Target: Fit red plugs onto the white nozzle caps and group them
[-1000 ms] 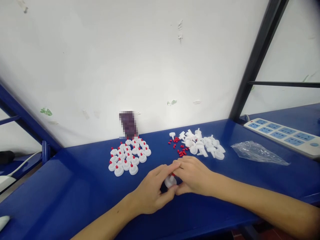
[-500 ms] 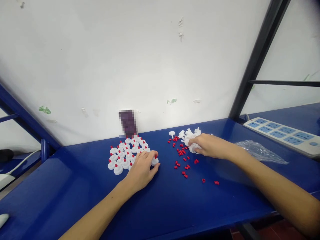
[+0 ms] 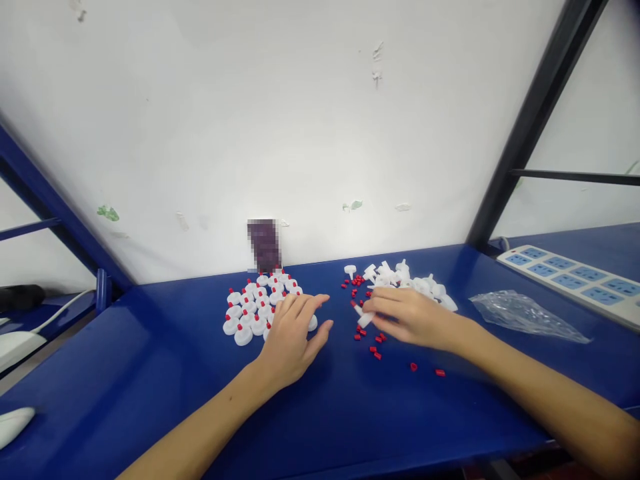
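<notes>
My right hand [image 3: 400, 313] pinches a white nozzle cap [image 3: 365, 319] with a narrow spout, held over the loose red tips. Behind that hand lies a heap of white nozzle caps [image 3: 387, 273] without red tips. Small red tips [image 3: 375, 353] are scattered on the table between my hands. My left hand [image 3: 295, 330] hovers with thumb and fingers apart, holding nothing. It partly hides a group of white caps with red tips [image 3: 243, 333], standing upright close together.
A clear plastic bag [image 3: 525, 313] lies on the blue table [image 3: 350, 413] at the right, near a power strip [image 3: 575, 273]. A pixelated dark rectangle [image 3: 264, 243] is at the wall behind the capped group. A white computer mouse [image 3: 15, 425] is at the left edge.
My right hand has come left and nearer from the white heap with a nozzle cap in its fingers. My left hand has let go of a red-tipped cap and its fingers have spread.
</notes>
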`<state>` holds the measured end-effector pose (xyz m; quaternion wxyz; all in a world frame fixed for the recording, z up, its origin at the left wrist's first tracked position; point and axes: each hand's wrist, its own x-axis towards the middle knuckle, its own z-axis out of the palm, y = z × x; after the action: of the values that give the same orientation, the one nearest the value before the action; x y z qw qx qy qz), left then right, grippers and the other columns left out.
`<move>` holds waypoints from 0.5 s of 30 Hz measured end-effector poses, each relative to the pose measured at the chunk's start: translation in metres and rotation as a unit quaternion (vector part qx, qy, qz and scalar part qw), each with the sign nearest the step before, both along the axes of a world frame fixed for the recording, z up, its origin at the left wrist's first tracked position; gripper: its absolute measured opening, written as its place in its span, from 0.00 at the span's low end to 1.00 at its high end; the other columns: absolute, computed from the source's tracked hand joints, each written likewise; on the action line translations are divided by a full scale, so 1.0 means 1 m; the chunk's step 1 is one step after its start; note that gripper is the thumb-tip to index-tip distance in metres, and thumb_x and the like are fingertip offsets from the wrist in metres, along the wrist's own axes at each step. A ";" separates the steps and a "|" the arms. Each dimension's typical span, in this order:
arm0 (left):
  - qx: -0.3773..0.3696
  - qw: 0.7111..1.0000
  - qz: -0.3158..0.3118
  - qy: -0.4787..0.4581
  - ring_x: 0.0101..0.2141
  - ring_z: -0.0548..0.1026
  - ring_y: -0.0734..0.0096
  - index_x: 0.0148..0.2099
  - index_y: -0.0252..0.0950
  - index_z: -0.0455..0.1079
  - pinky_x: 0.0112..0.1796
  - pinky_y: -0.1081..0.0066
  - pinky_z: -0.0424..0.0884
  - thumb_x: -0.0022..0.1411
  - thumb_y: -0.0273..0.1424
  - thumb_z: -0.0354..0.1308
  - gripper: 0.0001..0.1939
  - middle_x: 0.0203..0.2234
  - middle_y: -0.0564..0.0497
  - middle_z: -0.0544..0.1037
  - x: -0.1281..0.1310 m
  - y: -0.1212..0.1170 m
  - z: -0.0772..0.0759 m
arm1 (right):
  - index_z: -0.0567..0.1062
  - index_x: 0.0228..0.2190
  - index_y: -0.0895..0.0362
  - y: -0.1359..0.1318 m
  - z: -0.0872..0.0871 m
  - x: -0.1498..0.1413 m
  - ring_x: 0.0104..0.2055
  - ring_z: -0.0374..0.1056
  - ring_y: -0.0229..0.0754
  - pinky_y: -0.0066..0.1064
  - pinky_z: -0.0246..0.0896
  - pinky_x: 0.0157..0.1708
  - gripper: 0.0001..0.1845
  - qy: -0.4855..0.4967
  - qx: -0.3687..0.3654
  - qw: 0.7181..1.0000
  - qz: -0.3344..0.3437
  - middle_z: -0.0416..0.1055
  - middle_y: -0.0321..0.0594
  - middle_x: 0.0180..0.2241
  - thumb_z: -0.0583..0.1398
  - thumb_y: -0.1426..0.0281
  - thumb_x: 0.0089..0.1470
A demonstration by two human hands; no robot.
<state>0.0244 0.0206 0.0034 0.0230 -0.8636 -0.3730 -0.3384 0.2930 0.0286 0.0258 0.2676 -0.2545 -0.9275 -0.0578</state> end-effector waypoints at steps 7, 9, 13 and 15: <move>-0.054 0.990 -0.108 0.068 0.39 0.67 0.63 0.47 0.38 0.67 0.41 0.62 0.60 0.73 0.30 0.46 0.09 0.38 0.49 0.74 0.002 -0.010 0.004 | 0.72 0.42 0.60 -0.013 -0.010 -0.019 0.31 0.68 0.37 0.28 0.64 0.30 0.11 0.007 0.027 0.997 0.069 0.72 0.42 0.34 0.51 0.74 0.66; -0.066 0.988 -0.119 0.069 0.37 0.66 0.64 0.43 0.37 0.66 0.40 0.62 0.60 0.73 0.30 0.43 0.10 0.36 0.49 0.73 0.001 -0.009 0.005 | 0.72 0.43 0.60 -0.013 -0.010 -0.018 0.31 0.69 0.37 0.28 0.64 0.30 0.10 -0.004 0.033 0.998 0.058 0.72 0.42 0.34 0.51 0.74 0.66; -0.074 0.988 -0.128 0.041 0.36 0.65 0.64 0.40 0.37 0.64 0.40 0.62 0.61 0.74 0.29 0.39 0.13 0.34 0.49 0.71 -0.001 -0.006 0.004 | 0.72 0.42 0.59 -0.012 -0.010 -0.016 0.31 0.68 0.37 0.28 0.64 0.30 0.11 -0.001 0.027 0.998 0.048 0.72 0.42 0.34 0.50 0.74 0.66; -0.078 0.988 -0.131 0.025 0.36 0.64 0.64 0.42 0.37 0.63 0.40 0.62 0.61 0.74 0.29 0.40 0.11 0.34 0.49 0.71 -0.002 -0.005 0.002 | 0.72 0.42 0.59 -0.011 -0.010 -0.017 0.31 0.69 0.38 0.28 0.64 0.30 0.11 0.009 0.022 0.998 0.058 0.72 0.43 0.34 0.50 0.74 0.66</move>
<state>0.0228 0.0157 0.0059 -0.0796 -0.9123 -0.2818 -0.2864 0.2762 0.0172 0.0159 0.2847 -0.1952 -0.9366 -0.0604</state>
